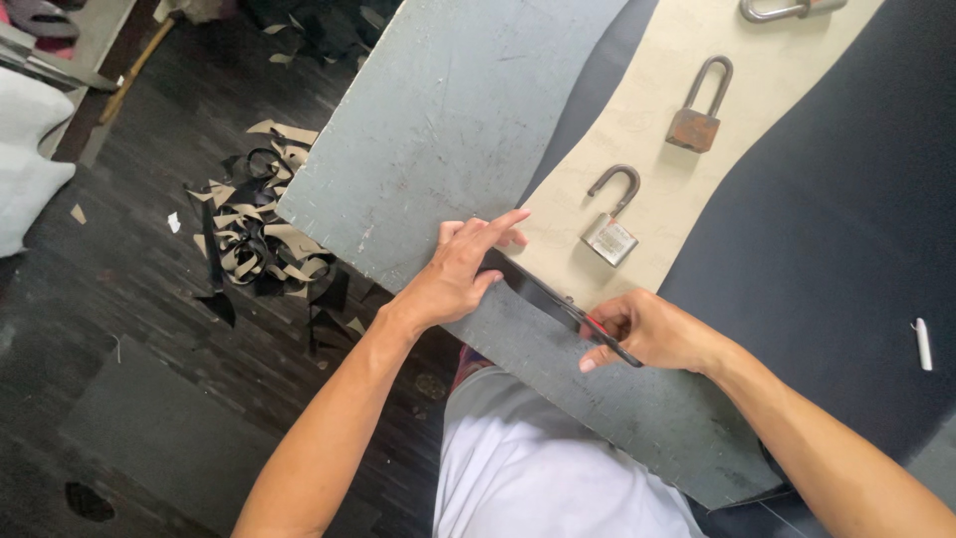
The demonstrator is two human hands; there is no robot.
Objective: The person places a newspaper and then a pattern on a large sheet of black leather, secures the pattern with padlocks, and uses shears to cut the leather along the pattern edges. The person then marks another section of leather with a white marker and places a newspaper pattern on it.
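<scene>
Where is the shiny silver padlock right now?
The silver padlock lies shackle-open on the beige pattern piece, middle of the head view, just above the right hand holding scissors, below the rusty padlock.

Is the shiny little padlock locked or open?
Open. The silver padlock lies on the beige pattern piece with one end of its curved shackle swung out of the body.
</scene>
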